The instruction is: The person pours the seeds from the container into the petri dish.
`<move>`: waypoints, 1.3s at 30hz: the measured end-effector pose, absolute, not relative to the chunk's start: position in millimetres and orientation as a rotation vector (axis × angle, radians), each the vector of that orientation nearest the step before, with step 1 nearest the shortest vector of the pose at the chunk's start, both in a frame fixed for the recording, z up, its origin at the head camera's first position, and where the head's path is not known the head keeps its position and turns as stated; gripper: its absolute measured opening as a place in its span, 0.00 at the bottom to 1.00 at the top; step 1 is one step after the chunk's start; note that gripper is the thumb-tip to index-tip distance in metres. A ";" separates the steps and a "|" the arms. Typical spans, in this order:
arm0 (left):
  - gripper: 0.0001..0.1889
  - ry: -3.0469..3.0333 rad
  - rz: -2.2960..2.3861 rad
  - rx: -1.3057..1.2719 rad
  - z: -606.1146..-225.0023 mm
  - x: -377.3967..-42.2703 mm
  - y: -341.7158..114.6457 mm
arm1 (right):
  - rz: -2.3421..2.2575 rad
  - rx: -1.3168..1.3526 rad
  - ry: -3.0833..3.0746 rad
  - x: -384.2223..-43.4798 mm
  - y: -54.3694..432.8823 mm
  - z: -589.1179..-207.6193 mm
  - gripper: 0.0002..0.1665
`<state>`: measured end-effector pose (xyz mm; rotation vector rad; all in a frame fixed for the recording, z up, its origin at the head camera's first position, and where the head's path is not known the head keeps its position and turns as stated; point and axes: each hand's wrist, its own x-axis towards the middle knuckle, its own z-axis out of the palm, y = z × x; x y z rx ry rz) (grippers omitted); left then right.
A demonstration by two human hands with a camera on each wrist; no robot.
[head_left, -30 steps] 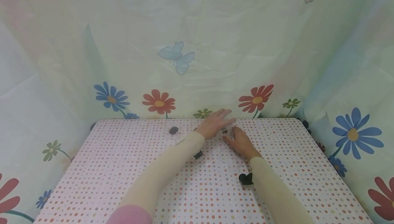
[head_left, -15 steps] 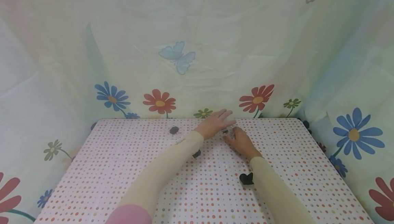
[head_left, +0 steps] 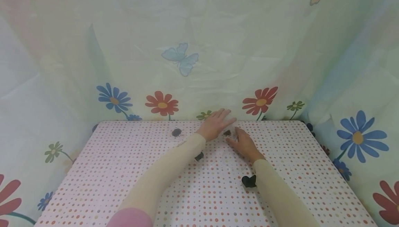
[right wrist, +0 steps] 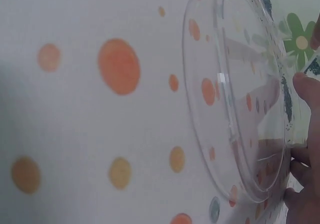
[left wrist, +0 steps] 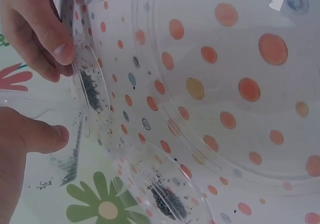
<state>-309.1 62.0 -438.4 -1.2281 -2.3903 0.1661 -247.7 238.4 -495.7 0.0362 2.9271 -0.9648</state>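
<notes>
My left hand (head_left: 216, 124) reaches over the far part of the table and holds a clear plastic container (left wrist: 42, 104). Dark grains (left wrist: 69, 164) show through it, close by the thumb. The container's exact shape I cannot tell. Right beside it, my right hand (head_left: 247, 146) has its thumb and fingers around one end of a small clear dish (left wrist: 101, 73). A dark pile of grains (head_left: 227, 133) lies in that dish. A second clear dish (left wrist: 150, 164), also with dark grains, sits next to it in the left wrist view.
Nearer to me, a large clear plate (right wrist: 202, 134) lies on the dotted table (head_left: 140, 185). Another grain pile (head_left: 176, 132) sits far left. A black heart-shaped piece (head_left: 248, 181) is beside the right sleeve. A flowered curtain (head_left: 212, 67) rises behind the table.
My left hand has shifted slightly up and to the left, showing more of the dark pile in the dish. The right hand stays about where it was.
</notes>
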 end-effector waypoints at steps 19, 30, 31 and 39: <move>0.36 -2.532 0.075 -1.091 -434.6 -305.2 51.9 | -1.018 0.032 2.917 -244.7 240.7 -492.3 0.53; 0.40 -2.557 0.027 -1.078 -428.8 -302.1 43.0 | -0.980 0.074 2.943 -244.8 242.2 -492.4 0.52; 0.40 -2.558 0.027 -1.077 -429.2 -302.2 42.2 | -0.971 0.071 2.946 -245.1 242.1 -492.3 0.52; 0.44 -2.569 -0.010 -1.052 -430.5 -302.3 36.8 | -0.971 0.049 2.952 -243.6 239.8 -491.4 0.51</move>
